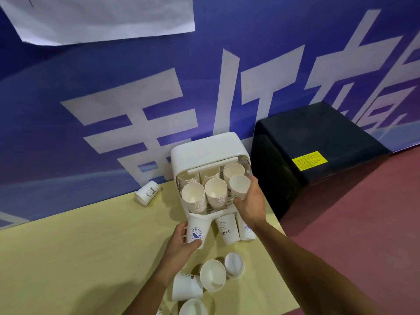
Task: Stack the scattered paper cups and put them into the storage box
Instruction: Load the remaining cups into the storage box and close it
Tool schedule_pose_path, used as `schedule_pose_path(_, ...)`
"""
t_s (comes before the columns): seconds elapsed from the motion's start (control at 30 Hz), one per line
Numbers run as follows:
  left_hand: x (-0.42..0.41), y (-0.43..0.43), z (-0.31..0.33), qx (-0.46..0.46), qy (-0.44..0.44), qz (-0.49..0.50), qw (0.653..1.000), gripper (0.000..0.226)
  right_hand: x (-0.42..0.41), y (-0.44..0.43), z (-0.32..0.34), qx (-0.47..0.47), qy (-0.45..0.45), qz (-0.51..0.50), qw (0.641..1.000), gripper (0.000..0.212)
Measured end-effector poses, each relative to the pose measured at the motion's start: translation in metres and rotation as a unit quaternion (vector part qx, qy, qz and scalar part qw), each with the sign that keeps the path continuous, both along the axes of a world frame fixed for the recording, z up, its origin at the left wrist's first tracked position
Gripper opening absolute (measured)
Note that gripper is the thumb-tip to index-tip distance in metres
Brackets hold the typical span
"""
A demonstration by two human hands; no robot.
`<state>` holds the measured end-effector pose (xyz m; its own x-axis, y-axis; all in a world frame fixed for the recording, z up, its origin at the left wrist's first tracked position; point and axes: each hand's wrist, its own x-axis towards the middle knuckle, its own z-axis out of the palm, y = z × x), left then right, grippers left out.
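The left hand (pixel 181 241) and right hand (pixel 251 204) are bare, as are both forearms (pixel 295 253).

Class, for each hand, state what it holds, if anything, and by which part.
The left hand grips the whale-print cup round its side wall. The right hand grips a tilted cup round its side wall, at the front of the storage box.

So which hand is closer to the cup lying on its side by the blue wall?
Left. The left hand grips a whale cup nearer the camera and right of the tipped cup. The right hand is farther right, holding a second cup at the storage box.
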<state>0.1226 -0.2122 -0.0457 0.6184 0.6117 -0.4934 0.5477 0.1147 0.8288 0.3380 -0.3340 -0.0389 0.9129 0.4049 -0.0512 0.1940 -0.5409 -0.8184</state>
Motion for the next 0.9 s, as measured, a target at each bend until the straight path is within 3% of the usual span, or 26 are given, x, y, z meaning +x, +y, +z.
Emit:
schedule_pose_path(0.3,-0.004,-0.003,-0.01,-0.004,0.015,0.033,0.999,0.056,0.007,0.012,-0.021,-0.065,-0.026,0.042,0.997,0.077)
schedule_pose_path(0.73,-0.006,-0.004,-0.008,0.001,0.021,0.021,1.0,0.057,0.008,0.011,-0.03,-0.116,-0.003,0.043,0.992,0.088)
schedule_pose_path(0.9,0.0,-0.006,0.0,-0.002,0.012,-0.005,1.0,0.065,-0.003,0.001,-0.024,-0.08,-0.063,0.026,0.994,0.066)
